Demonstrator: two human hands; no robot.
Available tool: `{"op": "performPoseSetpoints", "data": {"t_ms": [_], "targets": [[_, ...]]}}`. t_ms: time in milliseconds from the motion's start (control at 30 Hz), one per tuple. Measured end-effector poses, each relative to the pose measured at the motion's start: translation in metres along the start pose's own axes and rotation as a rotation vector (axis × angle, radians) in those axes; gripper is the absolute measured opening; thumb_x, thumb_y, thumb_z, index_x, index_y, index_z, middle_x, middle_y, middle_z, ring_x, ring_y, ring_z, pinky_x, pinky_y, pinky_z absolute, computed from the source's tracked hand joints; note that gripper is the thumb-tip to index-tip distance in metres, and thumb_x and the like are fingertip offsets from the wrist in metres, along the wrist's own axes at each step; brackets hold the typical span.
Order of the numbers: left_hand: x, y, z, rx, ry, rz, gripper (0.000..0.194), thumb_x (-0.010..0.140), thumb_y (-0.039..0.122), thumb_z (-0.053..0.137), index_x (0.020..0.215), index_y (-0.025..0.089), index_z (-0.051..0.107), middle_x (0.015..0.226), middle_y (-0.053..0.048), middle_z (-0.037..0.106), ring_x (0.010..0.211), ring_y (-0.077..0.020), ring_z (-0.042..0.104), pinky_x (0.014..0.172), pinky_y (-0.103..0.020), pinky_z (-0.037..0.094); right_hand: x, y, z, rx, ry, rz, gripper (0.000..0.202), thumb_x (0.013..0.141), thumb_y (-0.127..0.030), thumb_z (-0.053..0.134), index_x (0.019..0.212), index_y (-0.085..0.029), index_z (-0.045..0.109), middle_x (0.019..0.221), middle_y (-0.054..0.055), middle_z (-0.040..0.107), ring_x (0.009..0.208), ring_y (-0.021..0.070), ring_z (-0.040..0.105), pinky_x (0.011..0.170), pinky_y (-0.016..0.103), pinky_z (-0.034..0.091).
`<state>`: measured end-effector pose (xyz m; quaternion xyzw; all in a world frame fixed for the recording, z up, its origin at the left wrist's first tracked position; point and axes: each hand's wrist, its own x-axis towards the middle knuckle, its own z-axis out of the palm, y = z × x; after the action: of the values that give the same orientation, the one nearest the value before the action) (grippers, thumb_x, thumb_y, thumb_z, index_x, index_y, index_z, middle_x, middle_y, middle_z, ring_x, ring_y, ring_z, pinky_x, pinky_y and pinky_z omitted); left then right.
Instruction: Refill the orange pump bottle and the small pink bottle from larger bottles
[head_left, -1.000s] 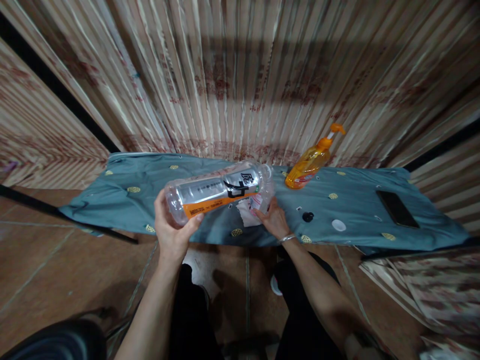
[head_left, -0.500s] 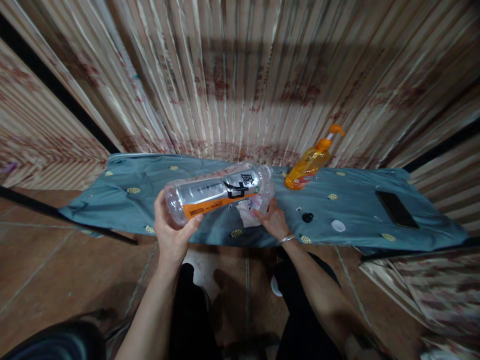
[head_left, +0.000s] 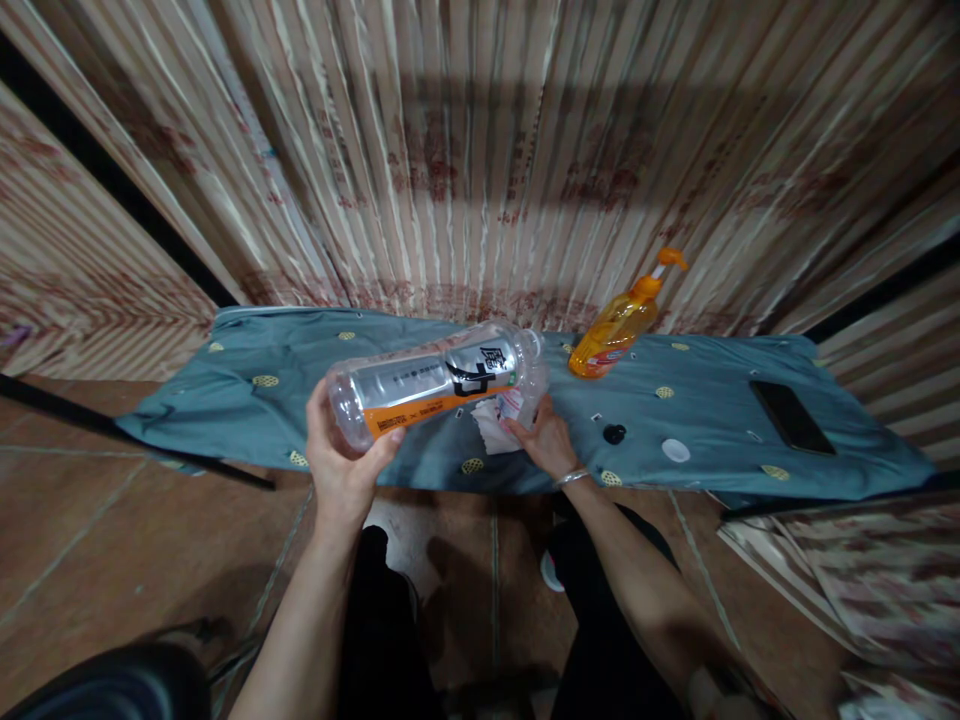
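My left hand (head_left: 346,460) is wrapped round the base end of a large clear plastic bottle (head_left: 431,380) with a silver, orange and black label. The bottle lies almost level above the cloth, its neck pointing right and slightly up. My right hand (head_left: 546,438) is closed at the neck end, around a small clear plastic object (head_left: 531,385) whose kind I cannot make out; the larger bottle partly hides it. A piece of white paper or tissue (head_left: 496,428) with a ragged edge lies beside my right fingertips. Farther right stands an orange pump bottle (head_left: 615,330).
A blue-green cloth (head_left: 705,400) with yellow pineapple prints covers the narrow table. On it lie a small black cap (head_left: 615,434), a white disc (head_left: 676,451) and a dark phone (head_left: 792,416). Pleated curtains (head_left: 480,150) hang behind; dark poles (head_left: 112,165) flank the table.
Both hands and the large bottle hold almost the same position; the whole view has shifted only very slightly.
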<state>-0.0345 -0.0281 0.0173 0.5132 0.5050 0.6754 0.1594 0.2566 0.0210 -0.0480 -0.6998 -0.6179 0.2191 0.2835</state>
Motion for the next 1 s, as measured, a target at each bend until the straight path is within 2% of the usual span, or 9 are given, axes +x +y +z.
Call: {"op": "performPoseSetpoints", "data": {"t_ms": [600,800,1000], "targets": [[0.0,0.003,0.003,-0.015,0.003,0.01,0.102,0.067,0.078,0.1,0.147,0.022,0.07,0.144,-0.015,0.075,0.131,-0.0357,0.077,0.109,-0.047,0.068,0.005,0.014,0.011,0.012,0.086,-0.053,0.047,0.092,-0.029,0.086,0.132,-0.017,0.065,0.109,0.015,0.085,0.107,0.0408,0.087,0.094,0.051,0.071],[0.0,0.004,0.002,-0.011,-0.003,-0.006,0.103,0.066,0.078,0.1,0.147,0.022,0.069,0.143,-0.015,0.074,0.13,-0.0352,0.077,0.11,-0.048,0.067,0.003,0.008,0.008,-0.014,0.06,-0.022,0.048,0.093,-0.03,0.083,0.134,-0.016,0.063,0.114,0.017,0.085,0.112,0.0407,0.086,0.099,0.05,0.069],[0.0,0.005,0.002,-0.006,-0.002,0.004,0.103,0.067,0.079,0.099,0.147,0.021,0.07,0.142,-0.015,0.076,0.128,-0.0348,0.078,0.106,-0.047,0.069,0.004,0.008,0.007,-0.004,0.047,-0.027,0.051,0.093,-0.032,0.081,0.137,-0.014,0.062,0.116,0.021,0.085,0.114,0.044,0.086,0.101,0.054,0.069]]}}
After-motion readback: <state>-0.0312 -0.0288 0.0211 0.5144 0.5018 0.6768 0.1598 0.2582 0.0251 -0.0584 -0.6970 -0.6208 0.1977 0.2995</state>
